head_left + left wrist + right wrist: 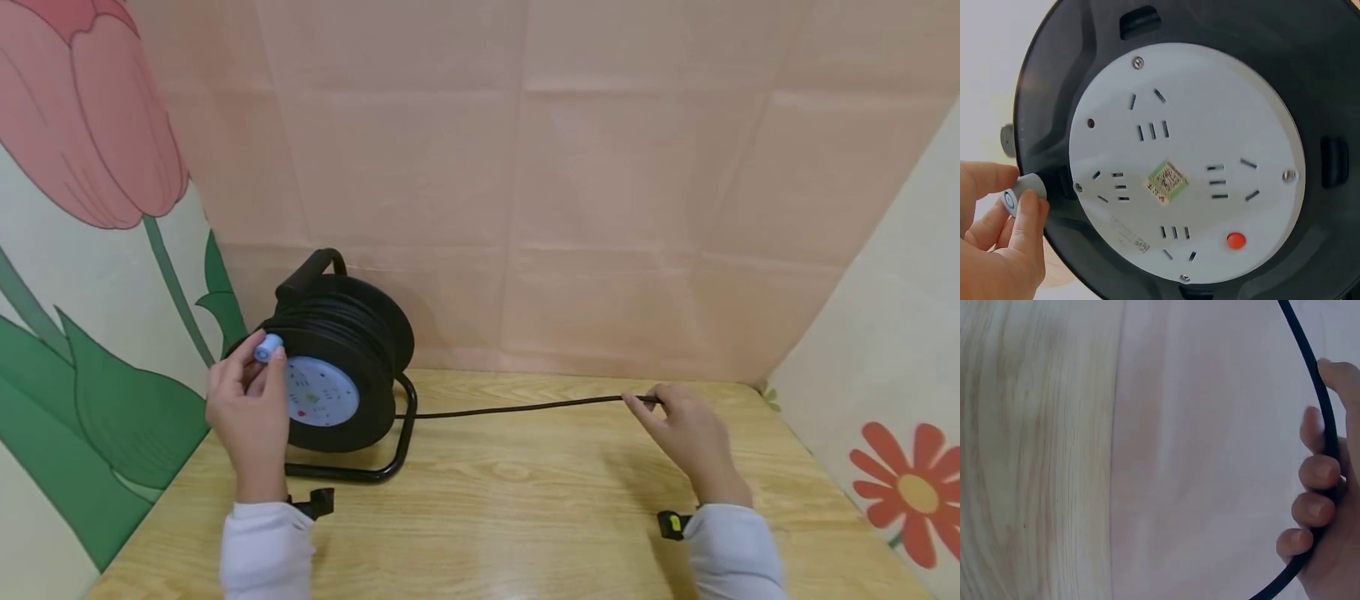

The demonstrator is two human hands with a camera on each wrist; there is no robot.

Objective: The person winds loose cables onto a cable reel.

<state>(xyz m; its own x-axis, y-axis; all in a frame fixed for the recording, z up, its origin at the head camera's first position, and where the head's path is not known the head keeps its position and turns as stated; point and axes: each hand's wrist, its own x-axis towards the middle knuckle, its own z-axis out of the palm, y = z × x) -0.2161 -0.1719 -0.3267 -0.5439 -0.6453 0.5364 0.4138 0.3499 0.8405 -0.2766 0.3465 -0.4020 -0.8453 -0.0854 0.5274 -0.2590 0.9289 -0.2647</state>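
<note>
A black cable reel (378, 392) stands upright on the left of the table, with black cable wound around its drum. On its front is a pale blue-grey socket panel (1229, 106) with several slotted outlets and a red button (1236, 240). My left hand (251, 417) pinches the small blue-grey crank knob (1030, 185) at the reel's left edge between thumb and fingers. From the reel's lower right, the cable (517, 408) stretches rightward to my right hand (690, 433). In the right wrist view, the fingers (1319, 472) curl around the cable.
Beneath the reel, a black tubular stand (405, 433) rests on the light wooden table (517, 500). A carry handle (303, 279) tops the reel. Behind hangs a creased pink sheet (600, 192), with flower-printed walls (75, 317) on both sides.
</note>
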